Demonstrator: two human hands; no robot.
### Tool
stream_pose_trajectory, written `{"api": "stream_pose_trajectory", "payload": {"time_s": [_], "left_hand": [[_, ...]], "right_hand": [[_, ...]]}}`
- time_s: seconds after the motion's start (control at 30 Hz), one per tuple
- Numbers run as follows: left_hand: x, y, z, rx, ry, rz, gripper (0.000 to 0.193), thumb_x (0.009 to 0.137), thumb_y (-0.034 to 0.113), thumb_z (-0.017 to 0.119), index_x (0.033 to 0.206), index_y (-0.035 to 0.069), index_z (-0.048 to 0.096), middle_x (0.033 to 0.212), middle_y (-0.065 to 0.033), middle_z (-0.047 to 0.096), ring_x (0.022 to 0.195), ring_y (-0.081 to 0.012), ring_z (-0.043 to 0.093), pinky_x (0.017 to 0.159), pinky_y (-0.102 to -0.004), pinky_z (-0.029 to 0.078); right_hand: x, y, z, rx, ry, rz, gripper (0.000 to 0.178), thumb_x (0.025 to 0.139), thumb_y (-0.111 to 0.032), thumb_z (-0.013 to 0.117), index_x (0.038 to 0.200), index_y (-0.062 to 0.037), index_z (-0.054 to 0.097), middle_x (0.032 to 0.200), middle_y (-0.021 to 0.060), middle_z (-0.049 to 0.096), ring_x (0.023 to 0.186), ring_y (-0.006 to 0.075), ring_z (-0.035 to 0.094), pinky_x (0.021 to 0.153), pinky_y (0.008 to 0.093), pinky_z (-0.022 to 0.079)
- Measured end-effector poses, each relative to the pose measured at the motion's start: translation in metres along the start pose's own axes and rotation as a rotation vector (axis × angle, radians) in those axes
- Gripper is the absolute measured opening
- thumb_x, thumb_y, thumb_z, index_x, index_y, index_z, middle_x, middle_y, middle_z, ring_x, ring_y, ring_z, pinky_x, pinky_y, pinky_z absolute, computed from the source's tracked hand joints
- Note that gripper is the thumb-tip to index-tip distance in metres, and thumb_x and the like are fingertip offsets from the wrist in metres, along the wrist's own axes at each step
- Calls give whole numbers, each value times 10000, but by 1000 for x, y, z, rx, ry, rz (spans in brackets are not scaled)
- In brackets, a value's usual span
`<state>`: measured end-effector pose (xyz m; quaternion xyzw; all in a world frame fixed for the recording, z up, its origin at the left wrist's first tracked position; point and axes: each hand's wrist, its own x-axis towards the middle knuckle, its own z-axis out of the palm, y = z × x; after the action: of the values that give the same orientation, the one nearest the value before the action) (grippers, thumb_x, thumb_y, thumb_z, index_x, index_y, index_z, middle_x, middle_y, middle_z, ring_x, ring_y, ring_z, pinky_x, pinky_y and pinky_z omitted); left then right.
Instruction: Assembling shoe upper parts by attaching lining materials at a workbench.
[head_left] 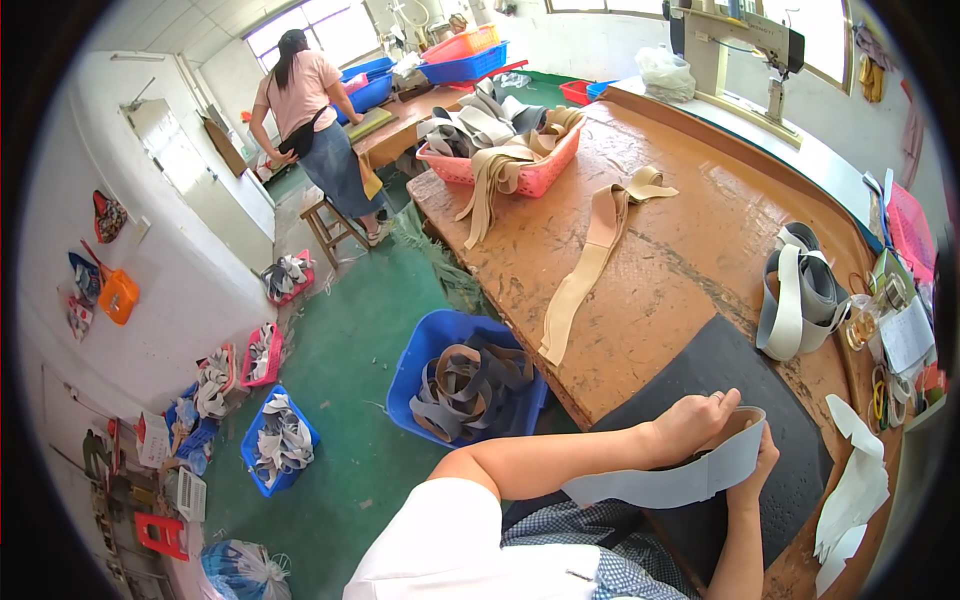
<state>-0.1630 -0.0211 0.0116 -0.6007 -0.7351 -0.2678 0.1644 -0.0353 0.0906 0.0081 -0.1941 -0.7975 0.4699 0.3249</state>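
My right hand (755,468) is closed on the pale grey strip (660,487), gripping it at the bend nearest that hand, thumb toward the upper edge. My left hand (692,428) has its fingers curled beside the tan inner face; whether they pinch the material I cannot tell, as the contact is hidden. The strip is in front of me, raised above the near part of the black mat (715,360), bent into an open curve, its other end hanging toward my lap. A visible line crosses the grey face near the right-hand grip. Handling, in my judgement: the right grip should stay firm but light, since a hard squeeze could crease the bend; the edges should be kept level with each other, and the hanging length supported so that its weight does not twist the held part. Turning should be kept over the mat, well clear of the torn white sheet (853,490) to the right.
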Motion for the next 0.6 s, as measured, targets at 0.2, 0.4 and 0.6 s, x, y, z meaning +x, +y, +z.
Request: {"api": "stream_pose_trajectory", "payload": {"time_s": [0.2,0.4,0.6], "left_hand": [[4,-2,1,-254,-51,-61,248,797,48,678,961,-34,510,788,-167,650,713,-276,698,610,-333,566],[6,-1,6,-333,-177,-106,242,786,93,711,885,-34,531,710,-200,648,722,-350,692,620,-382,564],[7,-3,-4,-380,-219,-116,205,830,71,668,914,-16,503,734,-192,653,729,-349,678,614,-393,547]], "right_hand": [[-2,-3,-1,4,1,20,164,986,-130,539,999,-11,651,764,-17,625,720,56,540,613,240,440],[-1,-5,-1,46,-35,44,213,1007,-193,541,1002,-14,655,771,-20,621,723,62,548,623,239,438],[-2,-2,-2,66,-50,26,214,1012,-182,529,1000,-8,652,792,-21,621,737,63,549,628,235,435]]}}
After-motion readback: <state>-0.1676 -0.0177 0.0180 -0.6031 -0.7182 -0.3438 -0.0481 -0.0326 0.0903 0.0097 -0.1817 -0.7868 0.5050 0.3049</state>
